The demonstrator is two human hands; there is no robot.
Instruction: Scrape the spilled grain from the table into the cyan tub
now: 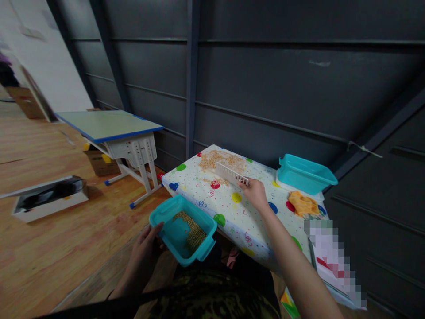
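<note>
My left hand [150,241] grips the left rim of a teal plastic tub [166,218], held just off the front edge of the table. Inside the tub, greenish beans [194,235] are heaped toward its right side. My right hand [254,191] is closed on one end of a flat white slotted plastic strip [229,172], which stands on its long edge over the table. Past the strip, pale yellowish beans or grains [217,160] lie scattered across the polka-dot tablecloth [229,212], with a smaller patch on the near side.
A second teal tub [307,175] stands at the table's back right on something white, with an orange cloth [303,204] in front. Dark wall panels [265,84] rise behind. Left are a desk [109,124] and an open white box [51,199] on the floor.
</note>
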